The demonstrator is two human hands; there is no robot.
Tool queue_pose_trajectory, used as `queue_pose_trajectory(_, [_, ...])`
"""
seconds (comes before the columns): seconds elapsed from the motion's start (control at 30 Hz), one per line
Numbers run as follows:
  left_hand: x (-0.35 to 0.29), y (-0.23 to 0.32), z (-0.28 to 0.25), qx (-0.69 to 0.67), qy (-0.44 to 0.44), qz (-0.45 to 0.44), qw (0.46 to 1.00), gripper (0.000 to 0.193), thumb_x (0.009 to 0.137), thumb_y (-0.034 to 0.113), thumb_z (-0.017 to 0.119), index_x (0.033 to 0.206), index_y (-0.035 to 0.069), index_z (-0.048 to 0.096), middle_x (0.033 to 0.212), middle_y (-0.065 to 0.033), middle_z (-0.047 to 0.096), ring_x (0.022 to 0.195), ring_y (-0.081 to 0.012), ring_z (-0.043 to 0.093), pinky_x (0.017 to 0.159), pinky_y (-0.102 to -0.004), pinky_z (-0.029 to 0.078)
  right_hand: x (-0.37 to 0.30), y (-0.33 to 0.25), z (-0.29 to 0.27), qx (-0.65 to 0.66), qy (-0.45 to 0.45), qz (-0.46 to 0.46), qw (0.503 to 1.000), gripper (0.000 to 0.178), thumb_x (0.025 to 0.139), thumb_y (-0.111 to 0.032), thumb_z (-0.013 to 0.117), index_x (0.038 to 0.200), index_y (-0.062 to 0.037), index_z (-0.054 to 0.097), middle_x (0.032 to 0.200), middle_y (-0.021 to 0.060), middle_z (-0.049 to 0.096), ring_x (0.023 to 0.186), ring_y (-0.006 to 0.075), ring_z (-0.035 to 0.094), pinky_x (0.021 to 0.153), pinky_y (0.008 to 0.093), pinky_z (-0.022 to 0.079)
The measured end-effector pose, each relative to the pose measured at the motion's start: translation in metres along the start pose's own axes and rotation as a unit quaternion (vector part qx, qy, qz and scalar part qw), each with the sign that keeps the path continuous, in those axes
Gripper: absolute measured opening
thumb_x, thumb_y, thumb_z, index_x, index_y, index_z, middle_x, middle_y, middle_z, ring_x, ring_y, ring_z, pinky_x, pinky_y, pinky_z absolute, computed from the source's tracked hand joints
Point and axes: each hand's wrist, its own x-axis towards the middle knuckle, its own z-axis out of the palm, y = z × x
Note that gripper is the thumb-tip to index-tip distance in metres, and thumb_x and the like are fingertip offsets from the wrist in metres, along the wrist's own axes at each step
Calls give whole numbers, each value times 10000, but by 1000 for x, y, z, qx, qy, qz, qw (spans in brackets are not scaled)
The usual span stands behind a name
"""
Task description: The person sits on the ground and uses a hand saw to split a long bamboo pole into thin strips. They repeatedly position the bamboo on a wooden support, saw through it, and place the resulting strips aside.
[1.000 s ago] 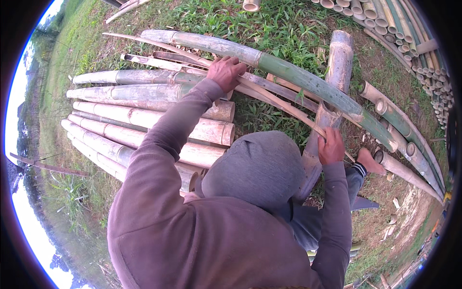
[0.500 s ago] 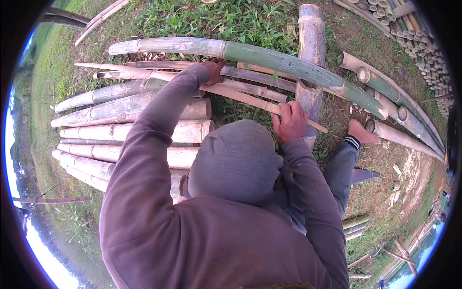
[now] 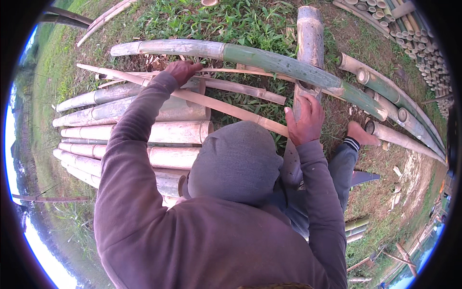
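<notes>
My left hand (image 3: 183, 72) reaches forward at the left, fingers closed on a thin bamboo strip (image 3: 240, 72) seen edge-on, running right behind a thick culm. Below that hand, a long pale split bamboo strip (image 3: 224, 107) slants down to the right, under my left wrist. My right hand (image 3: 308, 120) is open, thumb apart from the stretched fingers, beside this strip's right end and over an upright-lying bamboo pole (image 3: 310, 41). The thick green and white culm (image 3: 260, 59) lies across that pole. Another split piece (image 3: 248, 91) lies between the strips.
Several bamboo culms (image 3: 178, 131) lie stacked at the left. More poles (image 3: 402, 98) rest at the right, near a bare foot (image 3: 362, 133). A large bamboo pile (image 3: 418, 43) stands far right. A grey cloth cap (image 3: 235, 161) fills the middle. Grass and wood chips cover the ground.
My left hand has moved left and slightly forward. My right hand has let go of the long strip and shifted right, fingers opened. The strip has swung lower and left.
</notes>
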Motion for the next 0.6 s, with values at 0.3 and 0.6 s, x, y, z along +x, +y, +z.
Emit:
queue_pose_trajectory(0.3, [-44, 21, -4, 15, 219, 117, 969, 531, 894, 109, 667, 1399, 239, 565, 1080, -79, 585, 1024, -304, 643, 802, -419, 608, 23, -28, -40, -183, -25, -95, 978, 674, 895, -425, 780, 1428, -55, 598, 1380, 158, 603, 1349, 356, 541, 1182, 619, 340])
queue_pose_trajectory(0.6, [-21, 13, -2, -134, 96, 54, 985, 448, 745, 296, 876, 1157, 191, 734, 1115, -89, 635, 1120, -341, 648, 932, -487, 556, -7, -6, -11, 10, -204, -3, 979, 507, 912, -338, 769, 1315, -56, 647, 1149, 159, 677, 1069, 364, 665, 902, 494, 515])
